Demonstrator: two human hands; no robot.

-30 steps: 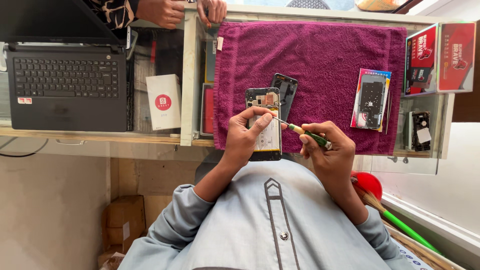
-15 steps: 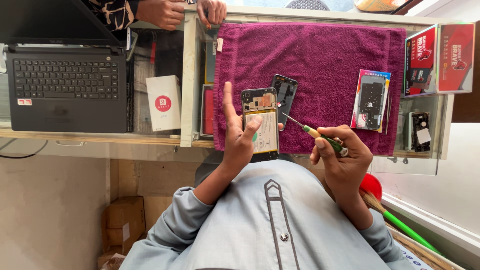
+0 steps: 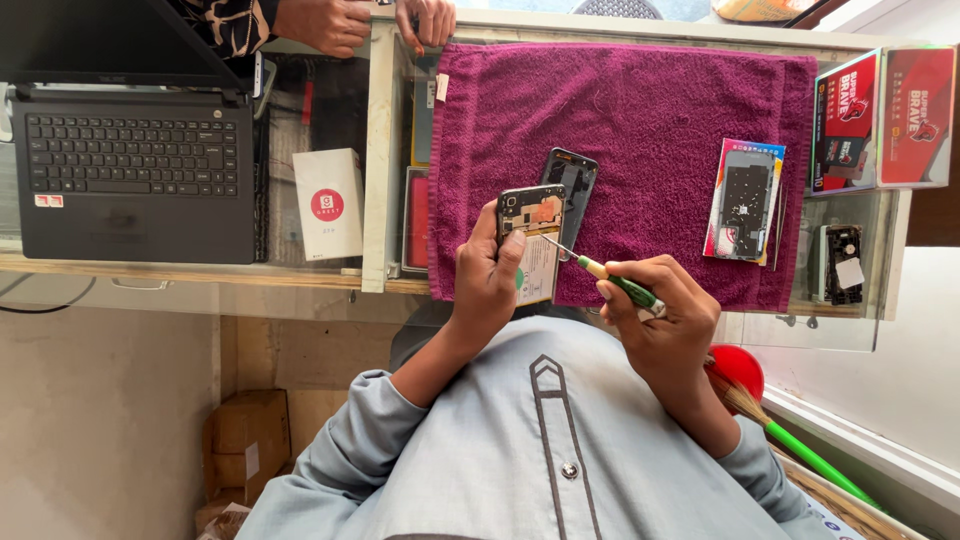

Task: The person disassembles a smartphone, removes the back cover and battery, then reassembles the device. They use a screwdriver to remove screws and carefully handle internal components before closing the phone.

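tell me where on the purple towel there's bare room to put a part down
The purple towel is bare along its far strip, and between the black back cover and the packaged phone part. It is crowded at the near edge, where the left hand holds the opened phone and the right hand a screwdriver.

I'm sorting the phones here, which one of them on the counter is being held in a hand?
The opened phone with its back off, gripped by the left hand. The dark rear cover lies loose on the purple towel, and the packaged part sits untouched farther right.
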